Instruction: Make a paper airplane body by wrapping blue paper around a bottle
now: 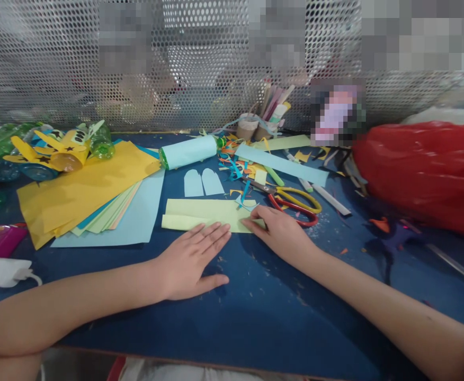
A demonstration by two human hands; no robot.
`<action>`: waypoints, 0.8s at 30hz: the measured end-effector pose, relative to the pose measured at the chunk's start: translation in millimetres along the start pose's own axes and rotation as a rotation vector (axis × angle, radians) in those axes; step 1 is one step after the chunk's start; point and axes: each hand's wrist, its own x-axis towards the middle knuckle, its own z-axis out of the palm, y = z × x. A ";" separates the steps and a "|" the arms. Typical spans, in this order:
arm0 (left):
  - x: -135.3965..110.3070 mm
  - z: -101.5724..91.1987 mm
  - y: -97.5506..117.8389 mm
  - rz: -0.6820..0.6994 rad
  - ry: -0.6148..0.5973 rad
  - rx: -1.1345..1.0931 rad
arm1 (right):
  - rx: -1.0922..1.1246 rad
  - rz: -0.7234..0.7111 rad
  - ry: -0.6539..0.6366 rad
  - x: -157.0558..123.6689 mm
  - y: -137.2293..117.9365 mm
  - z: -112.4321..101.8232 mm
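A pale green strip of paper (200,207), its near edge folded over, lies on the blue table in front of me. My left hand (194,259) is flat with fingers stretched, the fingertips resting on the paper's folded edge. At the strip's right end my right hand (277,230) has its thumb and forefinger closed on the paper. Just beyond the strip are two light blue rounded paper cutouts (203,182). Scissors (297,203) with red and yellow handles lie close to my right hand. Behind the cutouts a green bottle wrapped in light blue paper (192,152) lies on its side.
Yellow sheets (85,185) and other coloured paper are stacked at left, near yellow paper-decorated bottle pieces (63,151). Paper scraps (235,166) and a light blue strip (282,164) lie beyond the scissors. A red plastic bag (422,174) bulges at right. Perforated metal (204,69) stands behind.
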 end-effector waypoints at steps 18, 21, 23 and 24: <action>3.3 -7.1 -5.7 0.020 -0.008 0.006 | 0.019 0.034 -0.016 -1.6 1.4 -2.4; 4.9 -8.8 -8.9 0.032 0.023 0.021 | 0.012 0.029 -0.013 -1.3 1.9 -2.3; 5.4 -8.7 -10.0 0.035 0.034 0.028 | 0.006 0.025 -0.010 -1.0 2.2 -2.3; 5.5 -8.3 -10.2 0.035 0.038 0.030 | 0.004 0.024 -0.010 -0.9 2.3 -2.3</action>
